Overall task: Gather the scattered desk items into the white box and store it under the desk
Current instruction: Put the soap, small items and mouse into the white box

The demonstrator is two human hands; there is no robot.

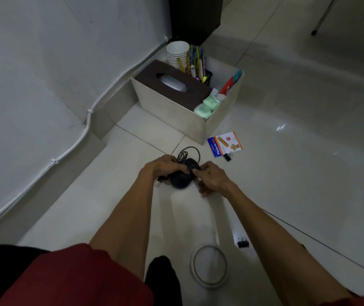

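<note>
The white box (172,113) stands on the floor by the wall corner. Inside it are a brown tissue box (172,85), stacked paper cups (177,54), pens, green packets and other small items. In front of the box, both hands hold a black wired mouse (182,176) just above the floor. My left hand (161,165) grips its left side and bundled cable (187,153). My right hand (212,175) pinches the cable at the mouse's right side. A plaster packet (224,143) and a black binder clip (227,156) lie right of the box's corner.
Near my legs lie a second binder clip (242,242) and a round white lid (209,267). A white cable conduit (84,133) runs along the wall at left. A dark cabinet (195,16) stands behind the box. A chair leg (322,18) shows at top right.
</note>
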